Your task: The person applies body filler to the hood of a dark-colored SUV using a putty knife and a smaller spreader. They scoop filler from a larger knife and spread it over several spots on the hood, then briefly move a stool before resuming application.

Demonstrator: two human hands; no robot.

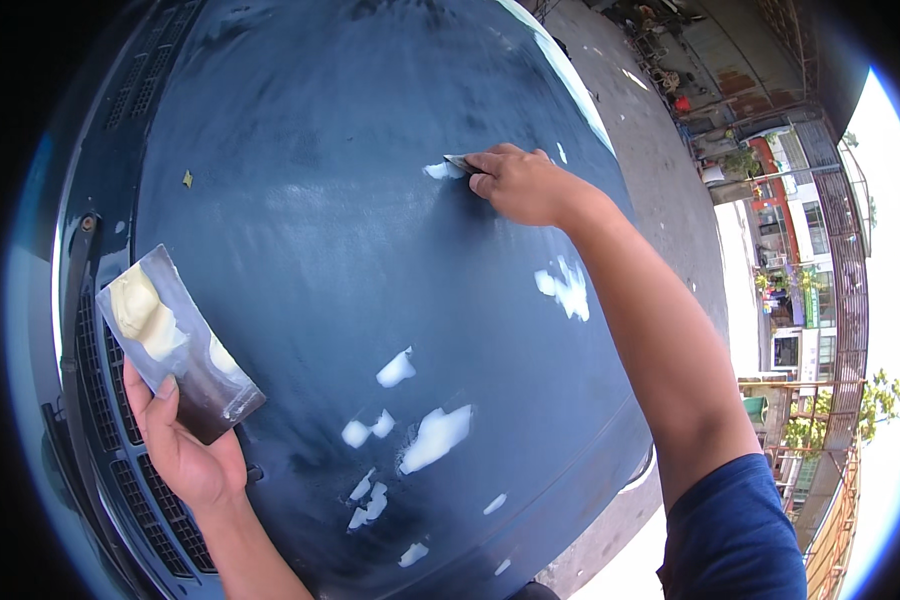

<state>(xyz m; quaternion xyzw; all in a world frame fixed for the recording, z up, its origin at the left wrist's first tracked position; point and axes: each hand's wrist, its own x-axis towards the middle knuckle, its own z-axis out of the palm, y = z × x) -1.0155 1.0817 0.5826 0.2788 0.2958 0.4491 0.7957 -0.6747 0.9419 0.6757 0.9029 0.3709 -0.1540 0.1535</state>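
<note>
A dark blue-grey car hood (300, 270) fills the middle, with dull sanded-looking streaks. My right hand (525, 183) reaches over its far right part, pinching a small flat putty spreader (458, 162). The spreader's edge meets a pale filler patch (442, 171) on the hood. At the left, my left hand (192, 450) holds up a rectangular mixing board (195, 350), thumb on top and fingers underneath. Cream-coloured putty (142, 312) lies in a thick lump on the board's upper end, with thinner smears lower down.
Several whitish filler patches (437, 440) dot the hood's near and right parts. A small yellowish leaf (187, 179) lies at the upper left. Black vent grilles (160, 510) and a wiper arm (80, 470) run along the left edge. Beyond the hood are grey pavement (660, 180) and buildings.
</note>
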